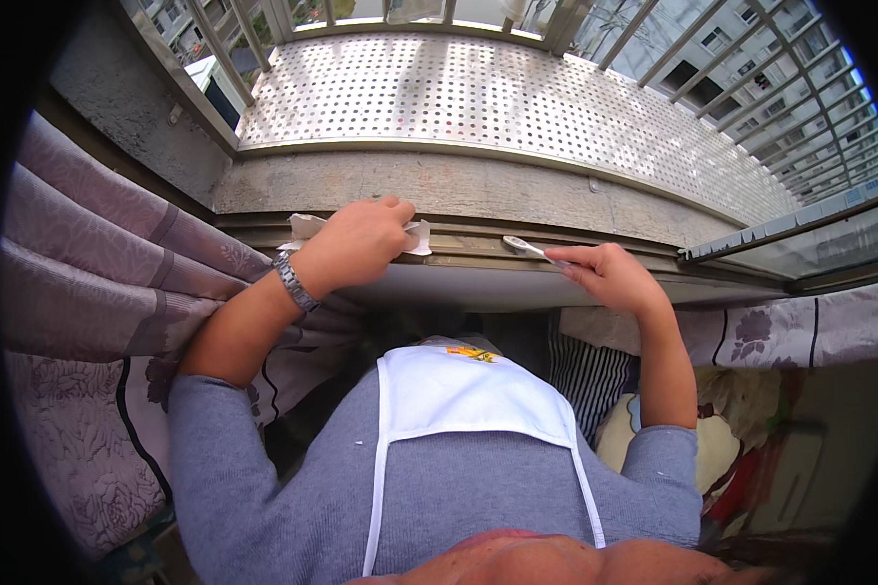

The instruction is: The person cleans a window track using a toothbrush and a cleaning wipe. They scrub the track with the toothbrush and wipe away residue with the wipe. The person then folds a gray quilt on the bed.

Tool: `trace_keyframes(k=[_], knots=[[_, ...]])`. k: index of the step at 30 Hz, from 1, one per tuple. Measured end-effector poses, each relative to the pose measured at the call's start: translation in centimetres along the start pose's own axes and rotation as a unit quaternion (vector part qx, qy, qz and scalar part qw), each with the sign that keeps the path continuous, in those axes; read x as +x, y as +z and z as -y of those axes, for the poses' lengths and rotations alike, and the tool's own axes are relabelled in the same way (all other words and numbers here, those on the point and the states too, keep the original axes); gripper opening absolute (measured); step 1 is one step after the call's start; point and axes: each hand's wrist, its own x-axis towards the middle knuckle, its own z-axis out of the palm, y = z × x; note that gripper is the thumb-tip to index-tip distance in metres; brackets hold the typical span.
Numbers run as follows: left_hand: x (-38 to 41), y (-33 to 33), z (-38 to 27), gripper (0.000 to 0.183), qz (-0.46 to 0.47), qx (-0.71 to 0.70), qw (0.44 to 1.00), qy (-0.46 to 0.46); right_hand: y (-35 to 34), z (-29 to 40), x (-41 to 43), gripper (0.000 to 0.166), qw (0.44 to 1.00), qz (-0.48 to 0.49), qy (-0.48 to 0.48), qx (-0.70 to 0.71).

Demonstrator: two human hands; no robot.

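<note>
Fingers of my right hand [606, 274] are closed around the handle of a white toothbrush [525, 247]. Its head points left, over the metal window track [468, 246], with the bristles facing down to the track. My left hand [362, 241] is at the track further left, gripping a crumpled, whitish piece of paper or thin card [418, 238]. Parts of that piece stick out on both sides of the hand, while its middle is hidden under the palm and fingers.
Beyond the track lie a rough concrete sill [424, 179] and a perforated white metal panel [439, 95], bordered by metal bars [684, 47]. A patterned curtain [117, 248] hangs at left. At right stands an open glazed window sash [797, 252].
</note>
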Motion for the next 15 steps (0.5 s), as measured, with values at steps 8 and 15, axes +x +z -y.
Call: trace_keyframes(k=[8, 15], knots=[[0.1, -0.6, -0.5, 0.011, 0.021, 0.003, 1.000, -0.015, -0.9, 1.8, 2.5, 0.031, 0.971, 0.005, -0.063, -0.232], [0.0, -0.5, 0.0, 0.022, 0.026, 0.007, 1.000, -0.015, 5.5, 5.5, 6.1, 0.027, 0.980, -0.079, -0.163, -0.082]])
